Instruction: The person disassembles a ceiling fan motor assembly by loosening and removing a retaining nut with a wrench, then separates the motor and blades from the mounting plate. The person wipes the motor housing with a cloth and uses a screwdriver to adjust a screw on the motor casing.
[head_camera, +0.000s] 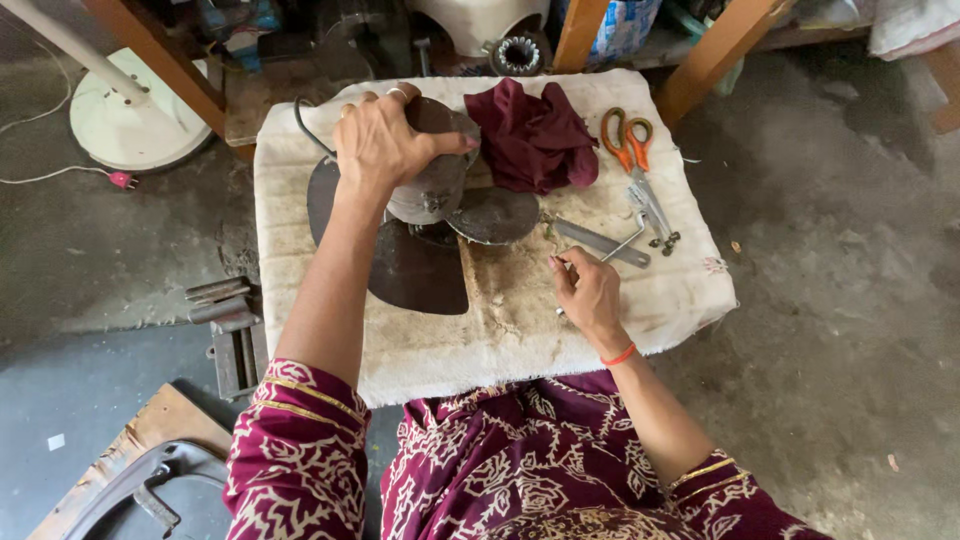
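My left hand (385, 145) grips the grey metal fan motor (432, 185), which sits on dark metal fan blades (415, 270) on a cream padded board (500, 330). My right hand (585, 290) is closed on a thin bent metal tool (622, 245), its tip pointing toward the motor. A flat grey metal bar (600, 242) lies just beyond that hand. A crumpled maroon cloth (535, 140) lies right of the motor, touching it.
Orange-handled scissors (632, 165) and a few small screws (665, 241) lie at the board's right. A white fan base (135, 115) stands far left. A metal block (230, 335) rests on the floor at left. Wooden legs (715, 55) stand behind.
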